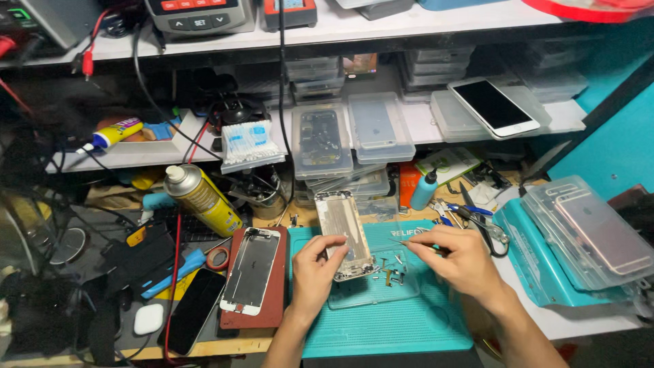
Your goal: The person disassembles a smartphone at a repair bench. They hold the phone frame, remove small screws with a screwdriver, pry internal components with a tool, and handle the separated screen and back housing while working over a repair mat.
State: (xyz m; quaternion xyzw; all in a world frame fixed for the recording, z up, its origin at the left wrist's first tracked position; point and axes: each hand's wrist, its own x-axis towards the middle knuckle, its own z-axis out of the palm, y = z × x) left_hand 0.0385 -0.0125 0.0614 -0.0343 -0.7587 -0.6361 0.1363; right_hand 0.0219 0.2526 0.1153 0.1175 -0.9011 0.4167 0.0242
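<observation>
Phone housing [344, 235]: silver, opened, inner side up, lying near the back edge of the teal work mat [381, 320] on a crowded wooden tabletop [225, 346]; small screws [394, 274] lie just beside it on a clear sheet. Left hand [315, 272]: fingers curled narrow around the housing's lower left edge, gripping it. Right hand [458, 257]: fingers pinched shut on thin tweezers [409, 242], tip pointing at the housing's right side. Left of the mat: detached screen [251, 270] on a red-brown pad, a dark phone [194, 310], a yellow spray can [203, 199]. Behind: white shelves [422, 123] with clear plastic boxes of phones; teal wall [623, 146] at right.
</observation>
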